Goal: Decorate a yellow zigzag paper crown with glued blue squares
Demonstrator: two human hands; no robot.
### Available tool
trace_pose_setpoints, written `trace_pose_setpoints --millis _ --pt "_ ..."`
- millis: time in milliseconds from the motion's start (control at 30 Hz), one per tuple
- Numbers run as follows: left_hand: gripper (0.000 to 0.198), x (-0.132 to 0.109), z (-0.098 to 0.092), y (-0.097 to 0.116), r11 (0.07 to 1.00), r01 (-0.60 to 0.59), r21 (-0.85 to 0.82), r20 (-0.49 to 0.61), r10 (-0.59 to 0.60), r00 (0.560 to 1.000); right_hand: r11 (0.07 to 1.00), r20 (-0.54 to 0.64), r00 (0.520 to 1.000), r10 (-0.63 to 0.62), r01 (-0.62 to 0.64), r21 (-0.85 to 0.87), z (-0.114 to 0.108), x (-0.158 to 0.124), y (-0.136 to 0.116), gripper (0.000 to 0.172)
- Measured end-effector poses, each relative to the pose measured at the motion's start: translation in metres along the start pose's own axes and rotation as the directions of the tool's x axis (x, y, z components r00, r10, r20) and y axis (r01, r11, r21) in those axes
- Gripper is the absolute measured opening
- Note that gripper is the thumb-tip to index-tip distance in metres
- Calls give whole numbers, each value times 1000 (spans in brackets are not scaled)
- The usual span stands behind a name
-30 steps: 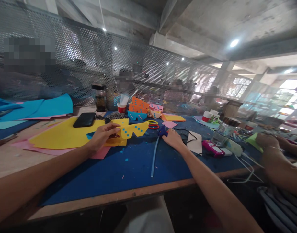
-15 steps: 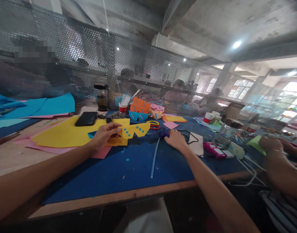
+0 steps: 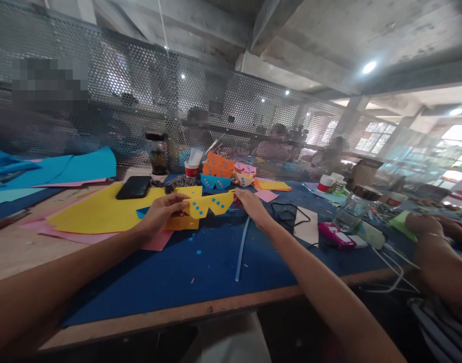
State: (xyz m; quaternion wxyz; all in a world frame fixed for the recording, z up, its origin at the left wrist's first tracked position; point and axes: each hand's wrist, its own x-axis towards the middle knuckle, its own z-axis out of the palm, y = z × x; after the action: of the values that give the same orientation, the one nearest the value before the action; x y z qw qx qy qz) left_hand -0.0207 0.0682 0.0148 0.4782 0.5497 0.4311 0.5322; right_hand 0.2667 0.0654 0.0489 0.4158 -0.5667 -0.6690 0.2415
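A yellow paper cutout (image 3: 210, 205) with small blue squares and a V-shaped notch in its lower edge is held up over the table. My left hand (image 3: 162, 212) pinches its left end. At its right end, my right hand (image 3: 250, 205) has its fingers closed on the paper's tip. A translucent glue stick (image 3: 242, 249) lies below my right hand; the blue tool at its upper end is hidden behind that hand. Under my left hand are yellow paper (image 3: 98, 209) and pink paper (image 3: 160, 241). Tiny blue paper squares (image 3: 199, 252) lie scattered on the blue mat.
Orange, blue and pink decorated cutouts (image 3: 218, 169) stand at the back beside a paper cup (image 3: 192, 169) and a dark jar (image 3: 157, 154). A black phone (image 3: 134, 187) rests on the yellow paper. To the right are a glass jar (image 3: 356, 209), a magenta device (image 3: 335, 235) and a co-worker's arms (image 3: 438, 247).
My right hand has left the blue tool at the glue stick and moved up and left to the cutout's right end. My left hand keeps hold of the cutout.
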Motion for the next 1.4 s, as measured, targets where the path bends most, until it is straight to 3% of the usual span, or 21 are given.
trace_pose_setpoints --millis 133,300,1400 --pt "44 0 0 -1 1000 -1 -4 15 1 1000 988 -12 1000 -29 30 154 16 -9 3 48" --pt "45 0 0 -1 1000 0 -2 29 0 1000 970 -37 998 -52 59 236 14 -13 9 41" --pt "44 1 0 -1 999 -32 -33 53 34 998 891 -131 984 -119 164 422 14 -9 17 34"
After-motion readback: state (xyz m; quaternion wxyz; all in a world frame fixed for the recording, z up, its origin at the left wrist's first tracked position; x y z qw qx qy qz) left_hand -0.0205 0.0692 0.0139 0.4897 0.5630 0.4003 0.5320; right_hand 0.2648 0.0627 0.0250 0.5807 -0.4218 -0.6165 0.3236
